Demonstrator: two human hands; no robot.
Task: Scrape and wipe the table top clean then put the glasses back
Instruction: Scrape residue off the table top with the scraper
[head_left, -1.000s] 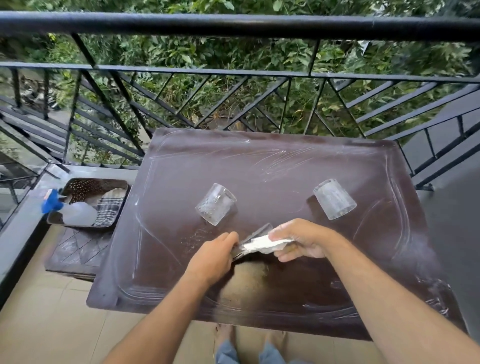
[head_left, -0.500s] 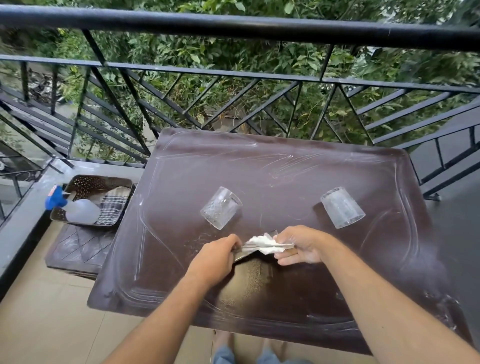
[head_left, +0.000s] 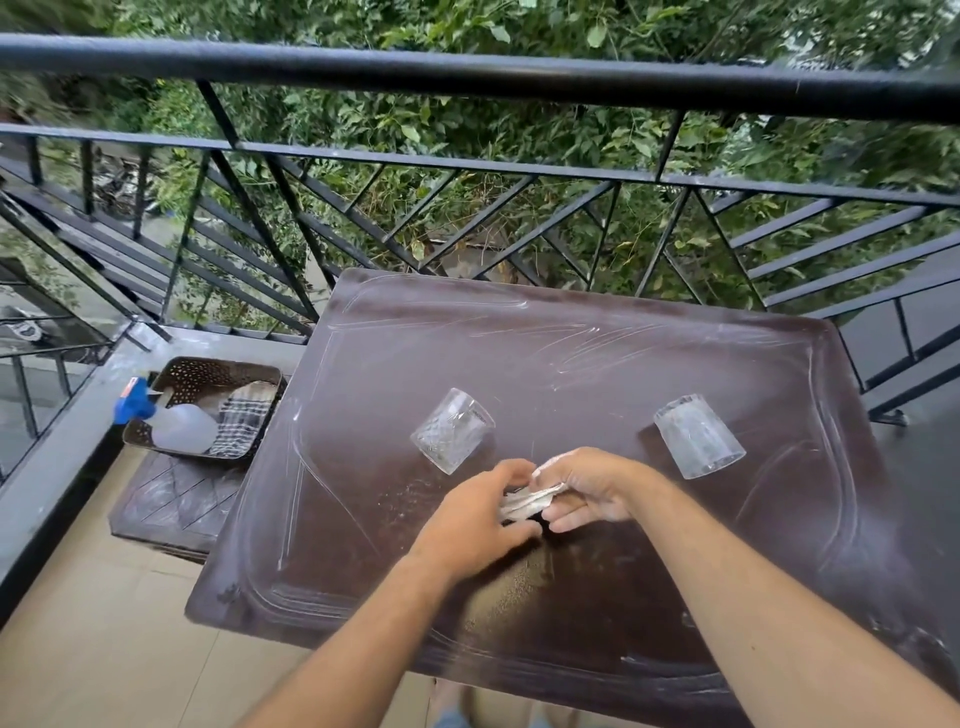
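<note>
I've got both hands over the near middle of the brown surface (head_left: 597, 353): left hand (head_left: 475, 525) and right hand (head_left: 587, 488) each in a grasping grip on the white tissue (head_left: 527, 501). Gritty residue and streaks remain, so wiping isn't finished. Both glasses (head_left: 451, 430) (head_left: 696, 435) stand just beyond, not yet repositioned.

A black metal railing (head_left: 467, 78) with diagonal bars fences a balcony; dense green foliage (head_left: 519, 130) fills the view beyond (soft daylight, no hard shadows). Beige floor tiles (head_left: 78, 649) lie below.
</note>
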